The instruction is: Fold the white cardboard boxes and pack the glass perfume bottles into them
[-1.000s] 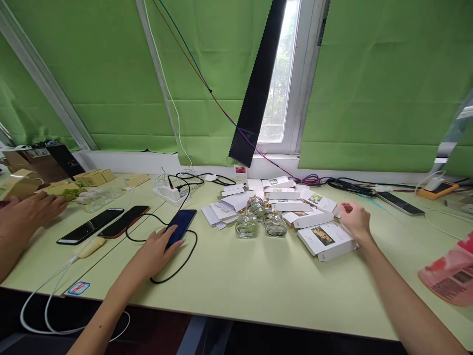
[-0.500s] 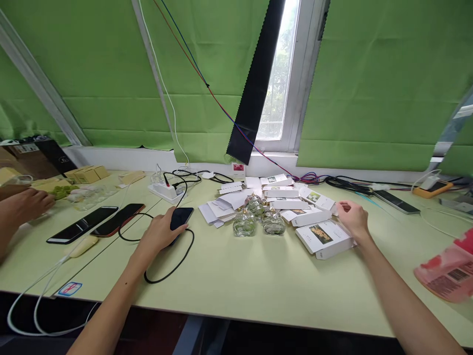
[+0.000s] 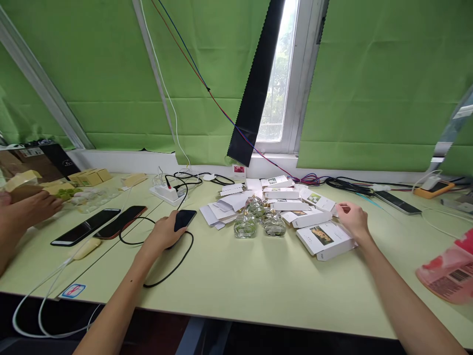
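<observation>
At centre left of the frame the left hand (image 3: 162, 233) lies palm-down, fingers draped over a dark cabled smartphone (image 3: 184, 219) on the pale green table (image 3: 251, 281), while the right hand (image 3: 353, 220) loosely curls, holding nothing, beside unfilled white cardboard boxes (image 3: 325, 240) and unpacked clear glass bottles (image 3: 258, 222)

We find no text that reads clearly. The white cartons (image 3: 325, 239) carry colour photo panels with fine print too small to make out. The pink packet (image 3: 449, 273) at the right edge shows a barcode, digits illegible. A blue-bordered sticker (image 3: 73, 290) on the near left of the worktop (image 3: 258, 281) bears a red mark, unreadable. The dark box (image 3: 55, 160) at far left has a label, likewise unreadable.
</observation>
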A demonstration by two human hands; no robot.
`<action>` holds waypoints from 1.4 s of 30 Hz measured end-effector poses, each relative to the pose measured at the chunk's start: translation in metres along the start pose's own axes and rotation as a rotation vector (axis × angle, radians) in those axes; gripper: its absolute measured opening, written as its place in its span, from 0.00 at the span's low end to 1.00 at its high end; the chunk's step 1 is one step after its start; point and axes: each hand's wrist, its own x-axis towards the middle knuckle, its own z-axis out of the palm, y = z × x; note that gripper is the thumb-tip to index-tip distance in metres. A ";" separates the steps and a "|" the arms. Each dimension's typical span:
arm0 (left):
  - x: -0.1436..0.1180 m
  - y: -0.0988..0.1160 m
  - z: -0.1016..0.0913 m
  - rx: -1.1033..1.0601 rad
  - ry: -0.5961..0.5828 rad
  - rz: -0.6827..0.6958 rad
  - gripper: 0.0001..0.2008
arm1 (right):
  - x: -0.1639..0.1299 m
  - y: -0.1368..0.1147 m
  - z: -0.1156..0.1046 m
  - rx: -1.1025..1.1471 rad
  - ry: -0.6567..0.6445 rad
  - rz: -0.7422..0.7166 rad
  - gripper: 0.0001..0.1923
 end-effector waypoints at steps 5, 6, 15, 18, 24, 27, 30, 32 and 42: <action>0.030 0.054 0.003 -0.070 0.092 0.112 0.24 | 0.000 -0.002 -0.001 -0.018 -0.014 -0.005 0.14; 0.039 0.067 0.004 -0.091 0.111 0.136 0.23 | -0.001 -0.002 -0.002 -0.026 -0.019 -0.005 0.14; 0.071 0.117 0.043 -0.235 0.255 0.118 0.25 | -0.001 -0.006 -0.005 -0.157 -0.107 0.037 0.21; 0.064 0.110 0.060 -0.245 0.237 0.125 0.26 | -0.002 -0.004 -0.003 -0.229 -0.145 0.056 0.29; 0.066 0.105 0.075 -0.206 0.166 0.102 0.24 | -0.006 0.001 0.011 -0.390 -0.290 0.078 0.30; 0.068 0.105 0.076 -0.178 0.156 0.106 0.25 | -0.006 0.001 0.017 -0.451 -0.333 0.081 0.29; 0.067 0.105 0.075 -0.146 0.147 0.107 0.25 | -0.004 0.000 0.020 -0.491 -0.375 0.092 0.30; 0.066 0.105 0.074 -0.127 0.140 0.106 0.25 | -0.003 0.000 0.020 -0.505 -0.399 0.100 0.30; 0.065 0.107 0.066 -0.102 0.100 0.109 0.27 | -0.002 -0.006 0.014 -0.519 -0.459 0.099 0.30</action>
